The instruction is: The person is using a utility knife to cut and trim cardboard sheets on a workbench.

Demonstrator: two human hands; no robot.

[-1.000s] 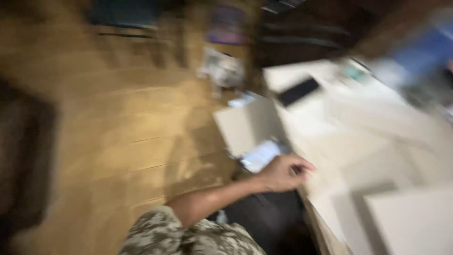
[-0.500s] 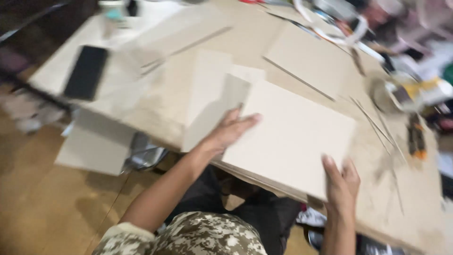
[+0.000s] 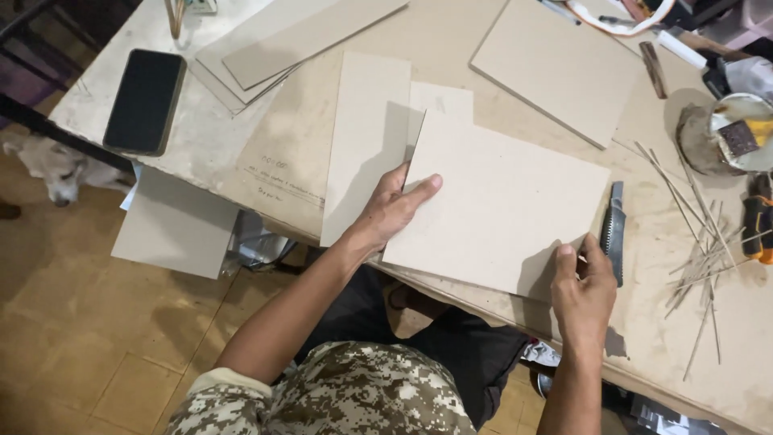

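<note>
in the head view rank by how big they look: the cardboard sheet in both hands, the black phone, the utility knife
1. cardboard sheet, largest by far
2. black phone
3. utility knife, partly hidden by the sheet, so its place below the phone is unsure

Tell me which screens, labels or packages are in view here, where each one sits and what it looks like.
Black rectangular smartphone: far left of the table, flat, screen dark, thin tan edge.
Faint handwritten pencil marks: on the big tan cardboard sheet, left of the left hand; small and grey.
Round open tin: far right edge, stained, no label visible.
No packages or signs.
</note>
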